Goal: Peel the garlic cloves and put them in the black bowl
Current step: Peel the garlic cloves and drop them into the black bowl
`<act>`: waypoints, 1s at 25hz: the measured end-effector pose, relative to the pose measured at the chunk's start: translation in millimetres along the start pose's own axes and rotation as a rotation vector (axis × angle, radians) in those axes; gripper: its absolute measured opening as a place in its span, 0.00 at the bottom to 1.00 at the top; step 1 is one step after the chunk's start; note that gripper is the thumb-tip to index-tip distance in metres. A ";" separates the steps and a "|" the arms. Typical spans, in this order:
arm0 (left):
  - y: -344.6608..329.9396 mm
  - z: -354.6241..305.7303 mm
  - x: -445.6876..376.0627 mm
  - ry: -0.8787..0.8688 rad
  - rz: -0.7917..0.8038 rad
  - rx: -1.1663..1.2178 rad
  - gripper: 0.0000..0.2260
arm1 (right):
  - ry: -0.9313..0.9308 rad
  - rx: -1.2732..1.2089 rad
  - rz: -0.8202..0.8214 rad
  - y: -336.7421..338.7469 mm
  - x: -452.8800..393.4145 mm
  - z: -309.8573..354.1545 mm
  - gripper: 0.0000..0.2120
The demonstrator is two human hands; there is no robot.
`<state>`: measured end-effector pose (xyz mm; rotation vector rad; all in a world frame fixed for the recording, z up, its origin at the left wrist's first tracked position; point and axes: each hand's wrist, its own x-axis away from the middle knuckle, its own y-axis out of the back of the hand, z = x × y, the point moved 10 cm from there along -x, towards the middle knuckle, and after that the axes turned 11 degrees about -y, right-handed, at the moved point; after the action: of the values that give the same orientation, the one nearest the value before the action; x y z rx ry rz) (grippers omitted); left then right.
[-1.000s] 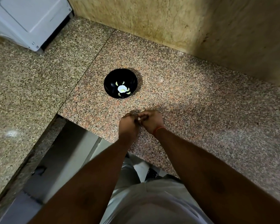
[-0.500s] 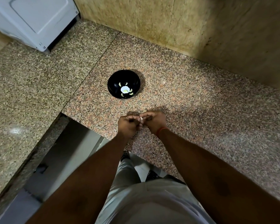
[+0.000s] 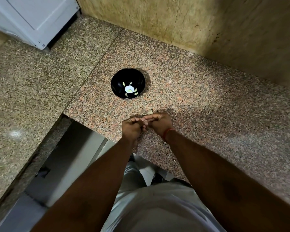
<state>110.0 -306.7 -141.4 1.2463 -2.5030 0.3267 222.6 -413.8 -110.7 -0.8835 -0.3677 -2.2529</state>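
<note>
Both hands around garlic clove

Speckled granite desk in an L around a floor gap, tan stone wall behind, white appliance far left corner, dim light.

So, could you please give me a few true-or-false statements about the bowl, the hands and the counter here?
1. The bowl holds peeled cloves. True.
2. Both hands meet over the counter, near its front edge. True.
3. The left hand rests inside the bowl. False: it is nearer the person, against the right hand.
4. The bowl lies upside down. False: it stands upright.
5. A red band circles the right wrist. True.
</note>
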 end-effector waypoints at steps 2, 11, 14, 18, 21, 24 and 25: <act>-0.9 -1.9 1.3 0.021 -0.025 0.003 0.07 | -0.040 -0.033 -0.027 1.2 -1.0 -6.2 0.10; 5.4 5.7 -2.0 0.015 0.041 -0.116 0.06 | 0.099 0.379 -0.198 6.1 2.3 4.7 0.04; 1.4 1.0 0.6 0.011 0.037 -0.059 0.09 | 0.225 0.541 -0.200 -0.2 3.7 21.9 0.08; 2.5 1.1 2.3 0.023 -0.004 -0.024 0.06 | 0.261 0.531 -0.162 -3.7 1.5 17.4 0.12; 6.6 8.2 8.9 0.045 -0.044 0.004 0.06 | 0.274 0.526 -0.141 -4.6 0.9 13.0 0.10; 3.3 9.7 14.9 0.054 -0.067 0.056 0.06 | 0.176 0.359 -0.123 0.5 -4.6 1.5 0.11; 1.7 7.4 16.6 0.058 -0.076 0.073 0.07 | 0.147 0.311 -0.109 0.7 -6.5 -2.6 0.11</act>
<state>97.9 -320.3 -141.9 1.3368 -2.4072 0.4326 225.3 -412.3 -117.0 -0.5453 -0.6903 -2.2609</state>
